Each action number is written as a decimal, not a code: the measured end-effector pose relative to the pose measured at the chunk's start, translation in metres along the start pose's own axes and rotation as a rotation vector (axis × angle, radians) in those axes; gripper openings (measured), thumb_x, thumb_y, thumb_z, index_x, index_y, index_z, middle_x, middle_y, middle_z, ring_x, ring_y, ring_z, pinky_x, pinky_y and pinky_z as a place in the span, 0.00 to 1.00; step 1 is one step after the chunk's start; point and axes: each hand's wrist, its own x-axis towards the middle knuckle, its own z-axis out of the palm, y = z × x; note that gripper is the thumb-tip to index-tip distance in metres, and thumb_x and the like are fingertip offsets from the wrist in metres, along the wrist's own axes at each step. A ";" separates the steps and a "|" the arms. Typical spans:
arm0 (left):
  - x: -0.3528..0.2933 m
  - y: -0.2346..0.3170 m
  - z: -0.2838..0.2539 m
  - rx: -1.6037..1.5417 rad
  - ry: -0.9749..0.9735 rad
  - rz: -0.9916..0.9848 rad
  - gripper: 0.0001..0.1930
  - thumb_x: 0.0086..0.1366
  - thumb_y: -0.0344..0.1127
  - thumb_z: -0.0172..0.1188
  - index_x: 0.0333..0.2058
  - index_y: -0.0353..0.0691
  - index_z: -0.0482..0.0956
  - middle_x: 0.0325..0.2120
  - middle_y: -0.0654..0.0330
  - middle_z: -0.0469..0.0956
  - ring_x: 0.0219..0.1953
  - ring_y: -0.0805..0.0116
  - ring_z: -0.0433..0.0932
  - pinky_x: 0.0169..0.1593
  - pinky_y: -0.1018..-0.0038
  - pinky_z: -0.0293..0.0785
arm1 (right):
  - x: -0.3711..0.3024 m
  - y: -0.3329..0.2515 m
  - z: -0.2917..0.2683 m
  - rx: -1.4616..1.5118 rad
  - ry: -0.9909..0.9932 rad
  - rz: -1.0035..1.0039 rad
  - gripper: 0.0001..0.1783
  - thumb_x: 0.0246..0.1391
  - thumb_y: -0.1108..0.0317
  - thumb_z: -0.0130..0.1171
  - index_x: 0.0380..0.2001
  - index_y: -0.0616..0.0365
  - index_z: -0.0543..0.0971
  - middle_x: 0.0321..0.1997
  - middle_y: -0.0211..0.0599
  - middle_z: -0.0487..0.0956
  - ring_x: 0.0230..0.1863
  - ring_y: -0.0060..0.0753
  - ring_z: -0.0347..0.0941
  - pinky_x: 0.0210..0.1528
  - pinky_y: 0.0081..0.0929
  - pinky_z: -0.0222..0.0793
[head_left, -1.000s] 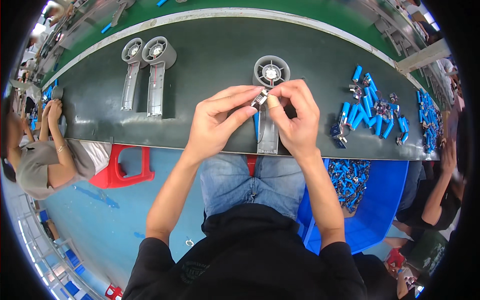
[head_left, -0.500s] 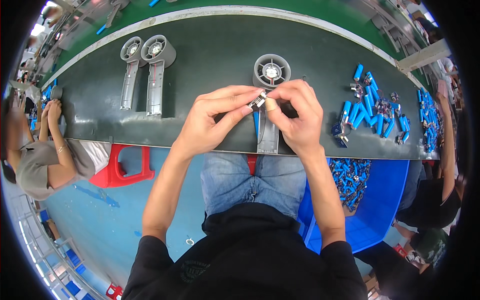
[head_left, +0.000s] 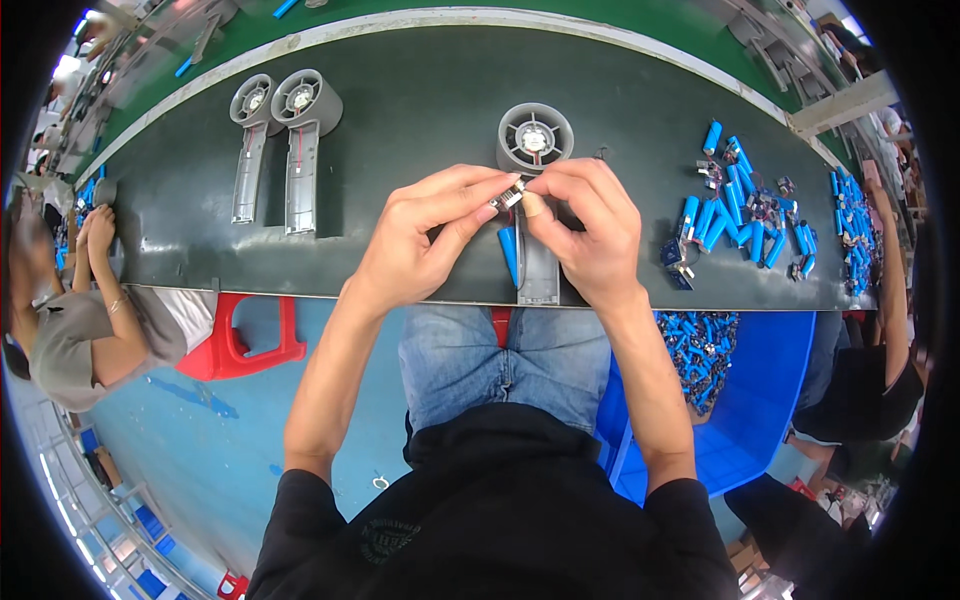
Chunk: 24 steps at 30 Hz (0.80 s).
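Over the dark green bench [head_left: 420,110], just below a grey fan housing [head_left: 535,138], I hold a small circuit board [head_left: 507,197]: my left hand [head_left: 400,240] pinches it with thumb and fingertips, my right hand [head_left: 592,225] nips its right end. A blue cell [head_left: 508,256] slants beside the grey handle [head_left: 540,272]. My black shirt [head_left: 500,490] bears a faint round print [head_left: 390,541] with lettering; any marks on the board are too small to read.
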 end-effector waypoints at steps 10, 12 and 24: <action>-0.001 0.003 0.005 0.034 0.037 0.000 0.15 0.64 0.19 0.56 0.49 0.30 0.81 0.44 0.49 0.81 0.42 0.60 0.81 0.45 0.72 0.77 | -0.005 -0.003 0.008 -0.009 0.069 0.059 0.11 0.40 0.80 0.70 0.30 0.62 0.79 0.32 0.37 0.79 0.32 0.35 0.77 0.32 0.27 0.73; -0.003 0.003 0.005 0.037 0.046 0.000 0.15 0.64 0.19 0.56 0.49 0.30 0.80 0.44 0.49 0.81 0.42 0.60 0.81 0.45 0.72 0.77 | -0.003 -0.001 0.006 -0.055 0.026 -0.004 0.12 0.40 0.81 0.69 0.30 0.61 0.79 0.32 0.36 0.78 0.32 0.34 0.77 0.31 0.26 0.73; 0.001 0.001 -0.002 0.039 -0.022 -0.013 0.15 0.65 0.19 0.55 0.49 0.30 0.81 0.45 0.49 0.81 0.46 0.58 0.80 0.49 0.71 0.76 | -0.002 0.003 0.006 -0.018 0.032 -0.059 0.12 0.40 0.81 0.69 0.30 0.62 0.78 0.33 0.37 0.79 0.32 0.34 0.77 0.31 0.27 0.74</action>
